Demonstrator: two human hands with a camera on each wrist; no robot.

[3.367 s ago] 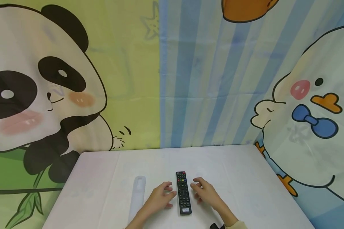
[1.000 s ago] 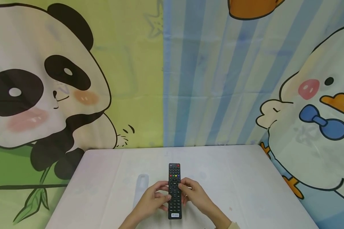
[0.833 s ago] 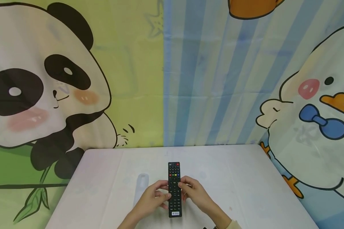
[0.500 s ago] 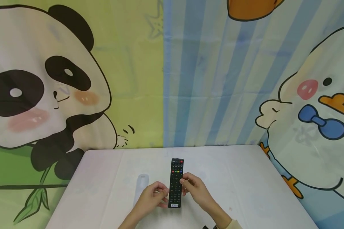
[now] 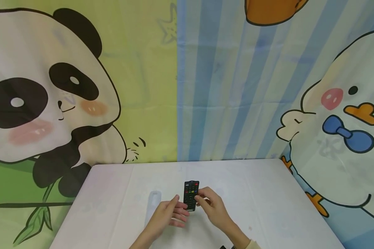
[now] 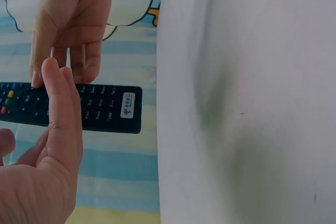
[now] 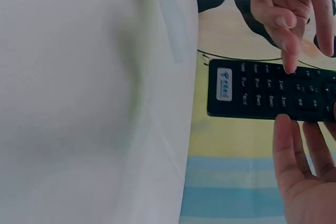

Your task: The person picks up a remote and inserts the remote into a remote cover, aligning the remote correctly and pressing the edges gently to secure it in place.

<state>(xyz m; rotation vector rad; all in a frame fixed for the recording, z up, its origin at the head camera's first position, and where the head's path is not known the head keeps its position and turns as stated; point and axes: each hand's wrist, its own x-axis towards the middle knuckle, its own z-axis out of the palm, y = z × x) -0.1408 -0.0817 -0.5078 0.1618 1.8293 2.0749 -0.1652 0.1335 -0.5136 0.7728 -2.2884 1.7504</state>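
Observation:
A black remote control (image 5: 190,194) with rows of buttons is held off the table, tilted so that it looks shortened in the head view. My right hand (image 5: 214,209) pinches its right edge between thumb and fingers. Beside its lower left side, my left hand (image 5: 166,215) has its fingers stretched out and its thumb raised. In the left wrist view, fingers of the left hand (image 6: 47,166) overlap the remote. A white label marks the lower end of the remote (image 7: 252,88) in the right wrist view, above the right hand (image 7: 307,182).
Left of the hands, a pale translucent strip (image 5: 155,200) lies on the white table (image 5: 252,193), partly hidden by the left hand. A small dark object (image 5: 223,247) shows at the bottom edge by the right sleeve (image 5: 253,244). Cartoon-printed cloth (image 5: 149,86) stands behind the table.
The remote lay on the table between the hands at first; both hands then held it. Since then my left hand has let go and stretched its fingers, and the remote has tilted up.

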